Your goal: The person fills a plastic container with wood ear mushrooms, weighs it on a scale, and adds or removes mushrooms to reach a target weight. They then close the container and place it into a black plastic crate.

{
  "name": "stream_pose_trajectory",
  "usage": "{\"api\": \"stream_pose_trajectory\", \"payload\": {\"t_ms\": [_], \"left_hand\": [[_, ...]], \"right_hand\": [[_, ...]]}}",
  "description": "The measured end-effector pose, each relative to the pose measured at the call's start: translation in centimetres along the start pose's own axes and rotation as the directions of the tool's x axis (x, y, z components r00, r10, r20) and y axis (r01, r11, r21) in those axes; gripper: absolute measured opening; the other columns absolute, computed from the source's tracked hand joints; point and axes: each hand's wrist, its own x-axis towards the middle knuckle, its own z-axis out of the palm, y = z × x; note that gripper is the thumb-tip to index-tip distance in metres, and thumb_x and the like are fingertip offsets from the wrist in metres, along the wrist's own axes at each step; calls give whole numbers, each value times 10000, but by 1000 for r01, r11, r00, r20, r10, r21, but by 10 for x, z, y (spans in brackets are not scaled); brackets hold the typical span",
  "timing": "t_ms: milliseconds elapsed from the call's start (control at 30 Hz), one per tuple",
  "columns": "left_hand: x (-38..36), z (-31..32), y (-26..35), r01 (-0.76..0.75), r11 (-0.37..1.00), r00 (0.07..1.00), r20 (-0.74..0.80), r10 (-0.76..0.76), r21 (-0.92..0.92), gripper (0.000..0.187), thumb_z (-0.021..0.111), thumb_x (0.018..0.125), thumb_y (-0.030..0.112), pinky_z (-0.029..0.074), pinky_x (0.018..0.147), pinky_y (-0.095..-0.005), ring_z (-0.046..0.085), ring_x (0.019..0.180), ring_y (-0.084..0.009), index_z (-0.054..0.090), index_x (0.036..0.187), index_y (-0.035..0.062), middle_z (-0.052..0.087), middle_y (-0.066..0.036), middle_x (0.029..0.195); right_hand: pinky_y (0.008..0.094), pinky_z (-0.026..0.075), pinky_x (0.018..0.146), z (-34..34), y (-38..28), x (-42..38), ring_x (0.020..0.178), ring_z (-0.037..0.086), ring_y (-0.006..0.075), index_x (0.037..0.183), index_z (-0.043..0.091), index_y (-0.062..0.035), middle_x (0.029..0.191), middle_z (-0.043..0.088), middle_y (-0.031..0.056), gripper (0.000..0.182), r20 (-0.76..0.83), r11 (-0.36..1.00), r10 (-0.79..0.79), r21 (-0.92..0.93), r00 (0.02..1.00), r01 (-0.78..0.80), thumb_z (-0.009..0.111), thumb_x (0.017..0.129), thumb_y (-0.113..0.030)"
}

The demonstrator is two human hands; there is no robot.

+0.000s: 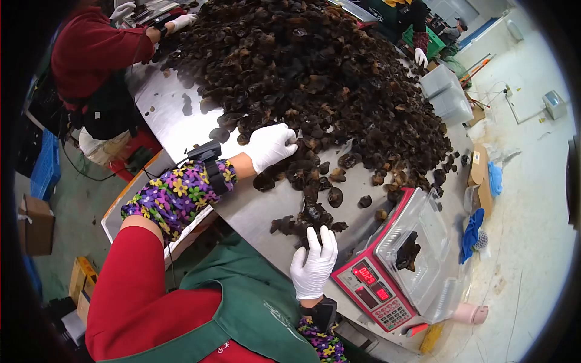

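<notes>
My left hand [270,147], in a white glove, rests at the near edge of a big heap of dark wood ear mushrooms [327,72]. Its fingers are curled together, and anything between them is hidden. Lower down, my right hand [315,261], also gloved, is open with its fingers stretched out beside a small cluster of wood ears [311,216] on the metal table [257,221]. To its right stands a red digital scale [373,291] with lit red figures. A clear plastic box [433,242] sits on the scale, holding a few wood ears [408,251].
A co-worker in a red sleeve [100,45] works at the upper left; another person's gloved hand [420,58] reaches in at the far right. Stacked clear tubs [446,97] and a blue cloth [471,236] lie along the right edge. A white foam box [192,233] stands below my left arm.
</notes>
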Motion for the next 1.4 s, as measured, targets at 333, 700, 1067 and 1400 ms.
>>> {"api": "stream_pose_trajectory", "payload": {"t_ms": [333, 700, 1067, 1400], "left_hand": [[-36, -55, -16, 80, 855, 996, 65, -54, -512, 218, 671, 878, 228, 488, 689, -342, 621, 744, -191, 670, 856, 10, 643, -116, 779], [-179, -172, -72, 65, 938, 998, -10, -65, 340, 175, 740, 820, 220, 498, 604, -354, 622, 654, -234, 670, 902, 82, 633, -86, 753], [-102, -61, 2, -185, 982, 983, -2, 185, -47, 221, 748, 820, 160, 526, 709, -374, 664, 820, -267, 669, 1017, 97, 672, -69, 911], [-104, -58, 19, 226, 777, 954, 296, -54, -587, 137, 648, 924, 41, 529, 769, -260, 624, 831, -91, 679, 1050, -1, 667, -37, 905]], "right_hand": [[525, 376, 1098, 1, 1, -1, 1281, 468, 390, 1360, 581, -99, 1398, 503, 184, 559, 11, 1000, -10, 6, 1000, 10, 657, 807, -67], [532, 362, 1103, 2, 2, -1, 1291, 463, 381, 1354, 589, -104, 1402, 505, 175, 552, 24, 1000, -28, 0, 999, 28, 660, 808, -77], [533, 375, 1090, 3, 3, -3, 1289, 461, 377, 1349, 586, -106, 1399, 500, 170, 532, 2, 1000, -8, -13, 1000, 8, 644, 821, -79], [535, 374, 1089, 3, 3, -2, 1287, 460, 378, 1350, 582, -101, 1394, 505, 171, 521, 21, 1000, -7, -18, 1000, 7, 640, 832, -96]]}}
